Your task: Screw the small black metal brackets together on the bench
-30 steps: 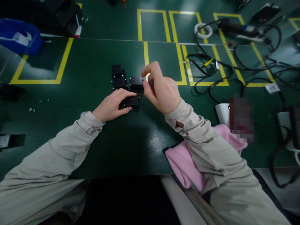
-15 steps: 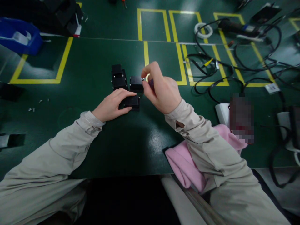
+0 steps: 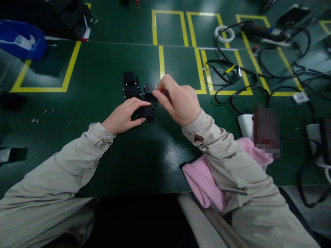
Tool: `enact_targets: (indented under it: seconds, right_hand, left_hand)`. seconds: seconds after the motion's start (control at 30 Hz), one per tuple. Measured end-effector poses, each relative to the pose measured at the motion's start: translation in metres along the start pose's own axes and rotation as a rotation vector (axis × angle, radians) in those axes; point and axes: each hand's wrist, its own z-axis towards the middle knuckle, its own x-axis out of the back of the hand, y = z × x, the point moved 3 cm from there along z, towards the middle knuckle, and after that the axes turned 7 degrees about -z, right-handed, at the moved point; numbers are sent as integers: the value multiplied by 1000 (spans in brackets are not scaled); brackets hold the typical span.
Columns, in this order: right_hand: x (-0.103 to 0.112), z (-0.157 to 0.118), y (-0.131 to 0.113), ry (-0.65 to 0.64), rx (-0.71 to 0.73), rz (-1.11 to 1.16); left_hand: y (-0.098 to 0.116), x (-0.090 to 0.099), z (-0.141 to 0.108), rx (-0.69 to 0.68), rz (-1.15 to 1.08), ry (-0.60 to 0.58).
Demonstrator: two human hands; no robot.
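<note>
My left hand (image 3: 126, 115) grips a small black box (image 3: 145, 111) on the green table, thumb on its near side and fingers on its far side. In my right hand (image 3: 178, 100) is a screwdriver (image 3: 166, 93), its handle mostly hidden by the curled fingers. The thin shaft slants down to a screw at the right end of the held box. Just beyond lies another black box (image 3: 150, 91), partly behind my right fingers. Several similar black boxes (image 3: 131, 90) with silver screws at their edges are grouped to its left.
Loose screws (image 3: 34, 120) lie at the left. A blue bin (image 3: 23, 39) stands at the far left. Black cables (image 3: 230, 81), a white tape roll (image 3: 224, 33) and a dark cylindrical tool (image 3: 266, 31) are on the right. A pink cloth (image 3: 204, 179) lies under my right forearm.
My right fingers have shifted around the screwdriver handle, the forefinger curling lower and nearer the thumb. My left hand and the black boxes have stayed in place.
</note>
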Motion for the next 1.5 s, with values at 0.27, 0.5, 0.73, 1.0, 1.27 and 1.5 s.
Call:
enact_targets:
  seconds: [0.27,0.5,0.73,1.0,1.27,1.5]
  right_hand:
    - [-3,0,0,62,-22,-24]
    - [-2,-1,0,32,23,-28]
    - [-2,1,-1,8,-14,-31]
    - [0,0,-2,-18,18,-7]
    - [-2,0,0,32,-45,12]
    - [-2,-2,1,50,13,21]
  left_hand:
    - [2,1,0,-3,7,-1]
    - [1,0,0,-6,3,6]
    - [1,1,0,5,5,-4]
    - [1,1,0,12,-4,-2]
    - [2,1,0,31,-16,-21]
    - [1,0,0,18,-10,-6]
